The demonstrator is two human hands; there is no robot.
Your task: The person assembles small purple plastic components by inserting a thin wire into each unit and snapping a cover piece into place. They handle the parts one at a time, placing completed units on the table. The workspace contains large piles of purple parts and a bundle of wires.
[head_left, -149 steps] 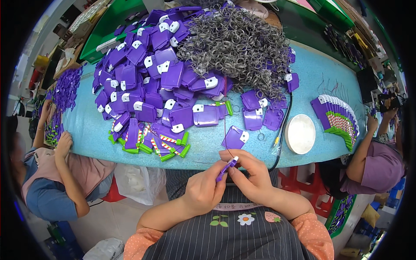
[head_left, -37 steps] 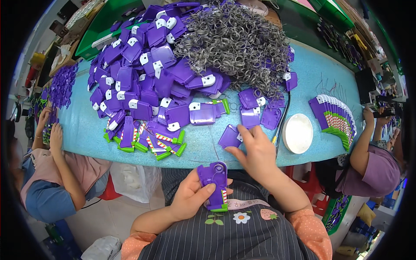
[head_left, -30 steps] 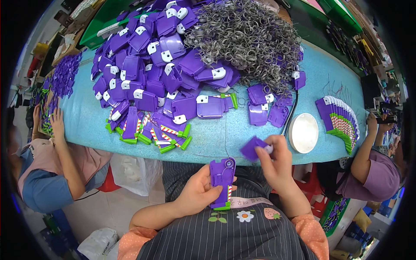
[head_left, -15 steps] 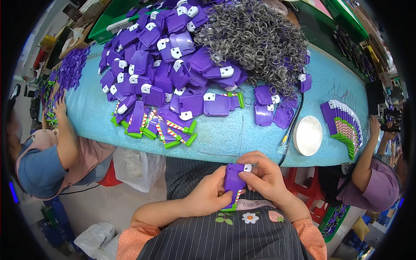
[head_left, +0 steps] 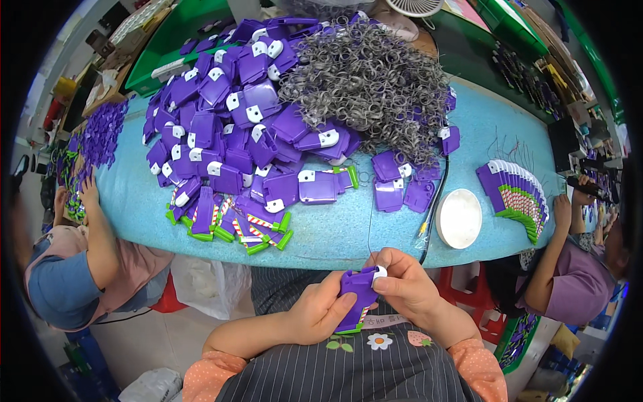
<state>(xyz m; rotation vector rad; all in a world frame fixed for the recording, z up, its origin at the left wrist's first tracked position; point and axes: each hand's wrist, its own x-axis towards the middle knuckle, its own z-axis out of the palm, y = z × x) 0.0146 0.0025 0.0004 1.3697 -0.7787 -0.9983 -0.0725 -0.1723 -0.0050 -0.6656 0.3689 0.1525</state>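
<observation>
A purple plastic casing (head_left: 362,287) with a white corner, a red-and-white striped strip and a green end is held upright, slightly tilted, in front of my apron. My left hand (head_left: 319,308) wraps round its left side, the thumb lying across its face. My right hand (head_left: 411,289) closes on the white corner at the top right, thumb in front and fingers behind. Whether those fingers also hold something small is hidden.
Beyond my hands lies a heap of purple casings (head_left: 226,177) beside a mound of grey coiled wires (head_left: 368,87). To the right are a white bowl (head_left: 459,220), a black cable (head_left: 443,181) and a fanned row of casings (head_left: 516,197). People sit at both sides.
The casing has tipped in my hands, so its top edge now shows more. My right fingers have shifted at the white corner. The whole view has swung slightly.
</observation>
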